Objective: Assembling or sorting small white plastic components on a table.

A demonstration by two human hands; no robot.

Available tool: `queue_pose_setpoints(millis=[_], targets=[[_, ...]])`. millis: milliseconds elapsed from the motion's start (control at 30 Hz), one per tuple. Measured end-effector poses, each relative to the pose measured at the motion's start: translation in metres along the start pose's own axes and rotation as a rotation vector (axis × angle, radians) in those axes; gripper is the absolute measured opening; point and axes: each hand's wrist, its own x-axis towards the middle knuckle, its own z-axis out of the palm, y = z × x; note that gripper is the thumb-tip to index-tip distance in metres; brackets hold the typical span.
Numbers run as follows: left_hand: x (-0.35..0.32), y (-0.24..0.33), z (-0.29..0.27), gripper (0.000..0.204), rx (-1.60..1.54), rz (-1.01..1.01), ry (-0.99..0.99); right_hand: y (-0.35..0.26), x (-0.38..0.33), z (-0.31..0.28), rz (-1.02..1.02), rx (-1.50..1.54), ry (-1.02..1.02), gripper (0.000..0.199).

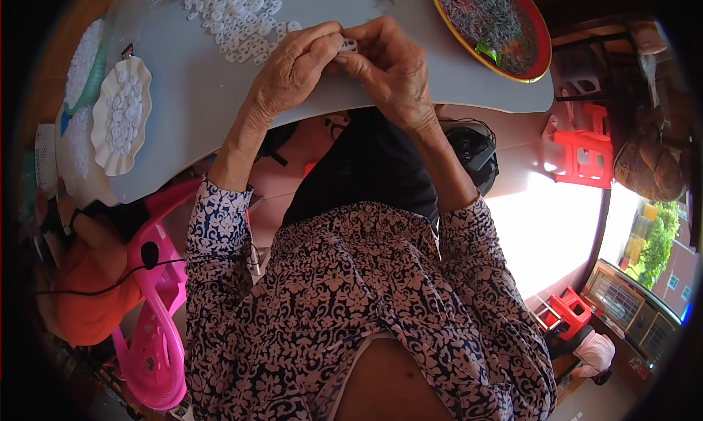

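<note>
Between both hands, above the near edge of the grey table [198, 121], is a small white plastic piece with dark holes [348, 46]. My left hand [299, 66] pinches it from the left with thumb and curled fingers. From the other side my right hand [395, 69] closes its thumb and forefinger on the same piece. Whether anything thinner is tucked in the fingertips cannot be made out. Just left of my left hand spreads a pile of similar white pieces [238, 15]. Right of my right hand stands a round red tray with a yellow rim [545, 47], full of thin grey metal bits.
A scalloped cream dish [99, 139] with white pieces sits at the table's left, by a green container [95, 77] of more. A pink plastic chair [157, 326] and a person in orange [95, 289] are at the left. Red stools [586, 157] stand to the right.
</note>
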Motion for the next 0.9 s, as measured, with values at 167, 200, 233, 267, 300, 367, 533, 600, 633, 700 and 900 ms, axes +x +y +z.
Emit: queue_pose_setpoints(millis=[167, 200, 233, 267, 300, 367, 533, 600, 633, 700, 900], targets=[[0.003, 0.002, -0.001, 0.019, 0.035, 0.073, -0.043, 0.003, -0.002, -0.001, -0.045, 0.005, 0.001, 0.021], [0.003, 0.005, -0.002, 0.020, -0.022, -0.029, -0.088, 0.003, -0.003, -0.001, -0.043, 0.006, 0.001, 0.021], [0.003, 0.004, -0.001, 0.020, -0.022, -0.031, -0.089, 0.002, -0.003, -0.002, -0.053, -0.012, -0.002, 0.021], [0.003, 0.002, 0.001, 0.022, -0.050, -0.003, -0.089, 0.002, -0.004, -0.002, -0.063, -0.030, -0.005, 0.021], [0.003, 0.001, 0.002, 0.024, -0.078, 0.025, -0.088, 0.001, -0.004, -0.002, -0.061, -0.030, -0.004, 0.021], [0.005, 0.000, 0.001, 0.025, -0.166, -0.038, -0.105, 0.000, -0.004, -0.002, -0.021, 0.045, -0.001, 0.020], [0.009, 0.001, -0.002, 0.029, -0.231, -0.138, -0.090, 0.001, 0.000, 0.000, 0.015, 0.158, 0.022, 0.018], [0.008, 0.003, -0.001, 0.031, -0.209, -0.136, -0.020, -0.002, 0.002, 0.000, 0.018, 0.203, 0.035, 0.017], [0.006, 0.003, 0.000, 0.031, -0.205, -0.129, -0.013, -0.004, 0.003, -0.001, 0.023, 0.190, 0.015, 0.016], [0.002, 0.001, 0.003, 0.034, -0.251, -0.082, 0.018, -0.006, 0.005, -0.003, 0.014, 0.168, -0.007, 0.016], [-0.001, -0.003, 0.005, 0.029, -0.265, -0.041, 0.033, -0.011, 0.036, -0.032, -0.027, 0.079, 0.022, 0.013]])
